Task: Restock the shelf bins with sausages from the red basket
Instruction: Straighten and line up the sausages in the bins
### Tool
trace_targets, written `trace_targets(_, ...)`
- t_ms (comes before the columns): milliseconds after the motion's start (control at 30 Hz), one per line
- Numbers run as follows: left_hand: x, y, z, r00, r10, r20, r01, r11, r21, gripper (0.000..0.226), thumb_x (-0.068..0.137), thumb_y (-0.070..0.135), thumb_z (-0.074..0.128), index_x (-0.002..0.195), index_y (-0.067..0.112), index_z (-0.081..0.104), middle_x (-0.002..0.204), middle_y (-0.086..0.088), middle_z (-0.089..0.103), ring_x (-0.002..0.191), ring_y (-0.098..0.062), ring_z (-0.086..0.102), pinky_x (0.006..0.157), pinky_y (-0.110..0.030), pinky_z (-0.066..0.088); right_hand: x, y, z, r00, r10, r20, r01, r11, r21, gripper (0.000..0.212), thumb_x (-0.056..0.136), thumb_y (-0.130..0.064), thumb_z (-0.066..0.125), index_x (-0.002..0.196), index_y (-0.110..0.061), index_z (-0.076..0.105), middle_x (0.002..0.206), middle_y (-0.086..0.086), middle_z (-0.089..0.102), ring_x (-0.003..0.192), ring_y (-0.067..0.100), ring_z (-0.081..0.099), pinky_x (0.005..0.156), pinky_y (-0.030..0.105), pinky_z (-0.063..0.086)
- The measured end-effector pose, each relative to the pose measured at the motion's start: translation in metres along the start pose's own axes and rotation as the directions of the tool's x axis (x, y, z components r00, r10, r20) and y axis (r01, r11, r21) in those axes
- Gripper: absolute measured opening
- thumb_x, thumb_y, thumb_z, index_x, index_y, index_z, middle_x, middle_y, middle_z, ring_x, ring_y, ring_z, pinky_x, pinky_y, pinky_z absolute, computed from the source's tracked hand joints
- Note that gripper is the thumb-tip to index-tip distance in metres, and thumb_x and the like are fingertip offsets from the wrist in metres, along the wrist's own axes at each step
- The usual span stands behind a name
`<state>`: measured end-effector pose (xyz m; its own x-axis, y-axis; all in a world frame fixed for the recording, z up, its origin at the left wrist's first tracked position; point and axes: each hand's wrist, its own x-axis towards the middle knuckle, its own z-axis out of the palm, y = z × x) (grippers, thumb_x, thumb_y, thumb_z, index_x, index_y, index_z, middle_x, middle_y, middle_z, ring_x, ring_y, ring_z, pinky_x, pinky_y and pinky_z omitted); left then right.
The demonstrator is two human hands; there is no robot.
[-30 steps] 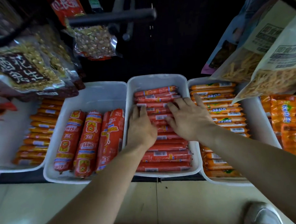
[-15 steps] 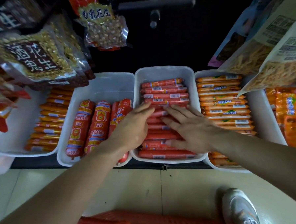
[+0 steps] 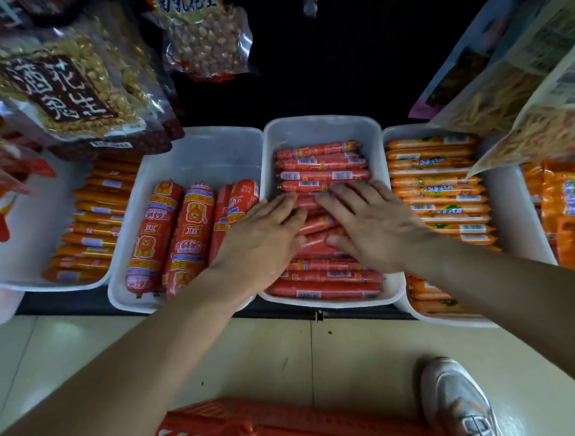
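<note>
A white middle bin (image 3: 321, 129) on the low shelf holds a stack of thin red sausages (image 3: 320, 176). My left hand (image 3: 264, 239) lies flat on the sausages at the bin's left side, fingers straight. Beside it, my right hand (image 3: 369, 223) presses flat on the same stack, fingers spread. Neither hand grips anything. The rim of the red basket (image 3: 243, 426) shows on the floor at the bottom edge; its contents are out of view.
A bin (image 3: 196, 156) with thick red sausages (image 3: 177, 233) stands to the left, and bins of orange sausages (image 3: 441, 193) flank both sides. Snack bags (image 3: 66, 92) hang overhead left and right. My shoe (image 3: 455, 402) rests on the tiled floor beside the basket.
The view has tilted down and back, bringing the basket and shoe into sight. Both hands stay flat on the red sausages and have shifted slightly across the stack.
</note>
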<state>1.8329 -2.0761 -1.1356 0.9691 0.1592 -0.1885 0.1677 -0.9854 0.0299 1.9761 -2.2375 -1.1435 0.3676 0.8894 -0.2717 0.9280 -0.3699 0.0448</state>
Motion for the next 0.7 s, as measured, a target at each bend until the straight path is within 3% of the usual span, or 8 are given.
trace_targets(67, 0.01, 0.0, 0.004, 0.997, -0.052, -0.054, 0.054, 0.998, 0.03, 0.061, 0.104, 0.045, 0.034, 0.157, 0.019, 0.019, 0.165, -0.007, 0.016, 0.152, -0.026, 0.015, 0.124, -0.041, 0.009, 0.011, 0.006, -0.003, 0.997, 0.069, -0.018, -0.07, 0.996, -0.051, 0.071, 0.096, -0.064, 0.008, 0.157, -0.029, 0.001, 0.162, 0.006, 0.023, 0.148, 0.03, 0.019, 0.121, 0.052, 0.007)
trace_targets(200, 0.019, -0.002, -0.003, 0.978, -0.143, -0.153, 0.123, 0.984, -0.131, 0.059, 0.103, 0.044, 0.04, 0.155, 0.019, 0.028, 0.161, -0.006, 0.028, 0.148, -0.025, 0.027, 0.121, -0.036, 0.008, 0.033, 0.011, -0.014, 0.968, 0.227, -0.103, -0.23, 0.973, -0.018, 0.063, 0.1, -0.057, 0.016, 0.153, -0.025, 0.026, 0.152, 0.007, 0.042, 0.14, 0.034, 0.034, 0.118, 0.055, 0.02)
trace_targets(300, 0.016, -0.006, -0.003, 0.999, -0.026, -0.044, 0.026, 0.999, 0.018, 0.069, 0.099, 0.057, 0.035, 0.157, 0.025, 0.016, 0.166, -0.001, 0.012, 0.152, -0.02, 0.014, 0.123, -0.039, 0.0, 0.03, 0.012, -0.011, 0.991, 0.108, -0.075, -0.107, 0.994, 0.011, 0.072, 0.097, -0.064, 0.018, 0.158, -0.026, 0.011, 0.162, 0.003, 0.026, 0.148, 0.027, 0.023, 0.121, 0.049, 0.014)
trace_targets(367, 0.021, -0.011, -0.002, 0.998, -0.018, -0.055, 0.022, 0.998, 0.063, 0.065, 0.1, 0.052, 0.038, 0.157, 0.029, 0.017, 0.166, 0.002, 0.013, 0.151, -0.019, 0.016, 0.124, -0.04, 0.002, 0.024, 0.011, -0.006, 0.997, 0.077, -0.021, -0.077, 0.997, -0.015, 0.075, 0.097, -0.065, 0.019, 0.158, -0.028, -0.004, 0.166, 0.002, 0.013, 0.151, 0.024, 0.011, 0.123, 0.048, 0.005)
trace_targets(533, 0.048, -0.011, 0.002, 0.979, -0.116, -0.168, 0.124, 0.992, 0.035, 0.059, 0.101, 0.03, 0.047, 0.156, 0.032, 0.024, 0.163, 0.0, 0.025, 0.147, -0.023, 0.028, 0.122, -0.043, 0.012, 0.034, 0.015, -0.006, 0.979, 0.199, -0.054, -0.201, 0.979, -0.036, 0.066, 0.101, -0.056, 0.018, 0.158, -0.032, -0.007, 0.164, 0.007, 0.015, 0.151, 0.029, 0.01, 0.122, 0.054, 0.002)
trace_targets(700, 0.077, -0.008, 0.0, 0.949, -0.24, -0.203, 0.242, 0.97, -0.015, 0.073, 0.095, 0.015, 0.056, 0.157, 0.024, 0.019, 0.164, -0.006, 0.02, 0.148, -0.028, 0.024, 0.121, -0.05, 0.019, 0.062, 0.026, -0.007, 0.95, 0.293, -0.105, -0.295, 0.955, -0.011, 0.065, 0.102, -0.055, 0.023, 0.156, -0.037, -0.009, 0.164, 0.008, 0.014, 0.151, 0.032, 0.009, 0.12, 0.055, 0.009)
